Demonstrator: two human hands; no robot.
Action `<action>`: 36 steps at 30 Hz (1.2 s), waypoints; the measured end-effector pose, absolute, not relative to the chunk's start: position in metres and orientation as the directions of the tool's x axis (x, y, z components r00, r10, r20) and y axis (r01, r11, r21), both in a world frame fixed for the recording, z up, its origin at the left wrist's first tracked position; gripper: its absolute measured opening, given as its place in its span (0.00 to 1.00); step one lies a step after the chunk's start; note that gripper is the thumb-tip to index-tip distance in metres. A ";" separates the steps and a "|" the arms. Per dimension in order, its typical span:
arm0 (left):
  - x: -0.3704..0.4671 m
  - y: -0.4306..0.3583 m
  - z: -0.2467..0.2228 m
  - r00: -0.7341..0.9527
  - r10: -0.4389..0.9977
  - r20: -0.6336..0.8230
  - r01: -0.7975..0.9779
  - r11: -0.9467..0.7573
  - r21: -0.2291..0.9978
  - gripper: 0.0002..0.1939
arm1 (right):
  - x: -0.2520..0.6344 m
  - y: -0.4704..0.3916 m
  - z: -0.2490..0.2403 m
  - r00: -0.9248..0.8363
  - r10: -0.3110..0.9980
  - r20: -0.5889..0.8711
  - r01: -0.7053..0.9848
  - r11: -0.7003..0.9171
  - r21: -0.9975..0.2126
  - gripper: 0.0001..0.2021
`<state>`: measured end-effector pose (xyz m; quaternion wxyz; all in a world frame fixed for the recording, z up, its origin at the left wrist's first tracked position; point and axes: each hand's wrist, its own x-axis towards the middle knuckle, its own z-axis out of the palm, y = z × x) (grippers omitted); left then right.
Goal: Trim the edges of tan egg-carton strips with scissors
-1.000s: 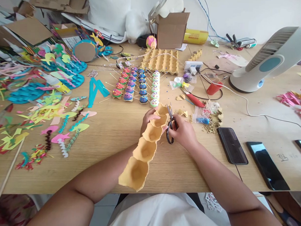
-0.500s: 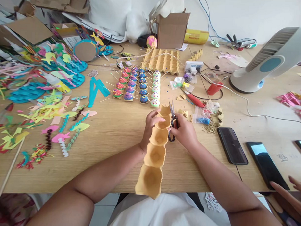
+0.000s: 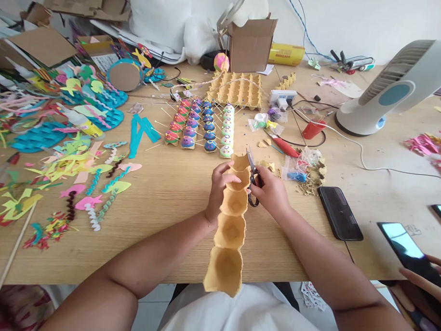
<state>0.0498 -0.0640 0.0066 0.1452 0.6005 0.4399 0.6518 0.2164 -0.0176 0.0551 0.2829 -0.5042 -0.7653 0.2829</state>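
Left hand (image 3: 216, 190): clamped on the left side of the carton strip (image 3: 230, 231), thumb reaching inward over the second cup from the far end. Right hand (image 3: 273, 190): closed around the handles of the scissors (image 3: 253, 168), just right of the strip.

Support surface: wood-grain table (image 3: 176, 195), extending across the full width of the view. At right rear: white fan (image 3: 384, 91), standing on a round base, slatted side facing left. At center rear: cardboard box (image 3: 251, 47), upright. Directly in front of the box: egg tray (image 3: 235, 89), lying flat. Carton strip: five tan cups in a single line, open sides up, between the two hands, near cup overlapping the table edge in view. Beyond the far end: painted cup rows (image 3: 209, 126), four, side by side. Right of the right hand: dark phone (image 3: 341, 213), flat on the table. Scissors: black-handled, blades directed away from the body, beside the far cups; contact with the strip not determinable. Near the phone: cardboard trimmings (image 3: 307, 189), small, loosely scattered.
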 end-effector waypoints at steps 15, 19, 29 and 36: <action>0.050 -0.063 0.006 -0.250 0.711 0.658 0.338 -0.573 0.747 0.18 | 0.216 -0.017 0.053 -0.334 0.928 0.162 0.600 0.342 -0.723 0.15; 0.050 -0.062 0.005 -0.248 0.690 0.680 0.349 -0.591 0.727 0.18 | 0.216 -0.018 0.055 -0.336 0.928 0.161 0.607 0.344 -0.717 0.14; 0.052 -0.061 0.004 -0.268 0.697 0.665 0.315 -0.589 0.744 0.18 | 0.217 -0.017 0.053 -0.323 0.935 0.148 0.623 0.328 -0.710 0.14; 0.051 -0.059 0.005 -0.248 0.710 0.659 0.296 -0.592 0.749 0.19 | 0.222 -0.012 0.045 -0.239 0.948 0.209 0.513 0.307 -0.802 0.10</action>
